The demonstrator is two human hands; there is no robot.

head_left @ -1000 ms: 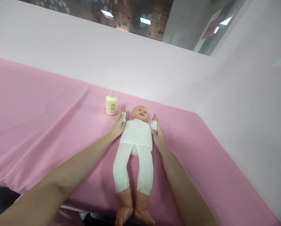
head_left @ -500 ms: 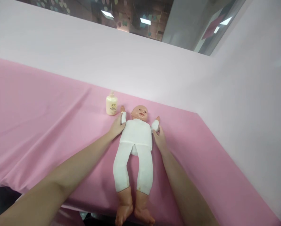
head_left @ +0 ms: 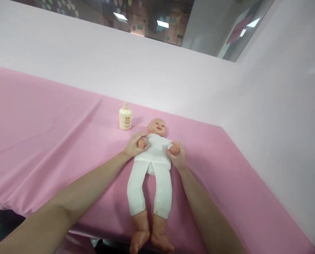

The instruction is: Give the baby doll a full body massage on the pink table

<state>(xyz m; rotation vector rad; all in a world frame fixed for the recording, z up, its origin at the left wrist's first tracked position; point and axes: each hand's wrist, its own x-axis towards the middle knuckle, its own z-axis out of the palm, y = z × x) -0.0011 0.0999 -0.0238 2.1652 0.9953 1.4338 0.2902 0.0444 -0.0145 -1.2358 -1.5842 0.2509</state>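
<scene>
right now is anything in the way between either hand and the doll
Nothing visible: the left hand and the right hand each hold the doll by an arm. The bottle stands beyond the left hand, not between.

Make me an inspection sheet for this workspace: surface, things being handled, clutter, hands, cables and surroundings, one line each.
Surface: pink cloth, creased toward the left.
Things handled: a doll in white lies on its back, feet toward the near edge.
Clutter: one pale yellow bottle stands upright to the left of the doll's head, touched by neither hand.
Hands: left hand grips one doll arm near its small fist; right hand grips the other.
Cables: nothing seen.
Surroundings: white wall behind, with a glassy panel showing ceiling lights; dark items below the near edge are unclear.
</scene>
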